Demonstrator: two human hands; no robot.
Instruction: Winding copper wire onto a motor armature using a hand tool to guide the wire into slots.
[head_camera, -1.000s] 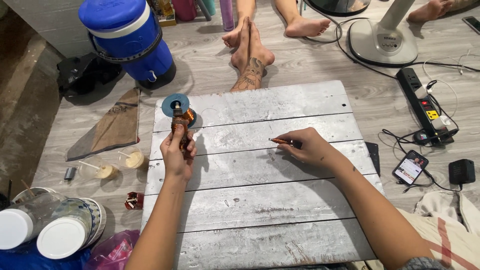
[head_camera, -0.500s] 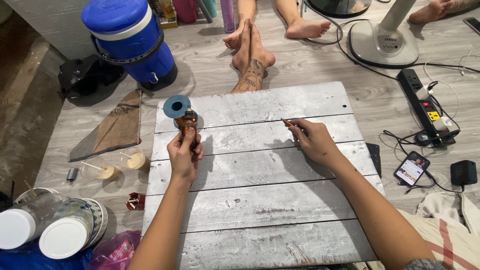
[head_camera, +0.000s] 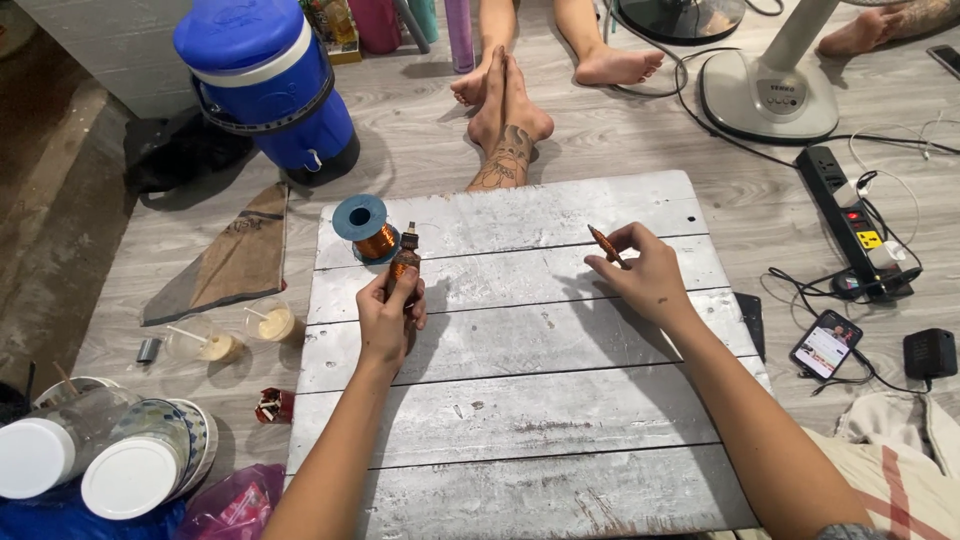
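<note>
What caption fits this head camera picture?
Left hand holds a small motor part beside a wire spool; right hand pinches wire.

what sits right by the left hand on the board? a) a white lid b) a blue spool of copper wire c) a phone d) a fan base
b: the blue spool of copper wire stands on the grey board just above the left hand, which grips a small copper-wound part.

left hand (head_camera: 388, 318) clenched, right hand (head_camera: 645, 276) pinching
</note>
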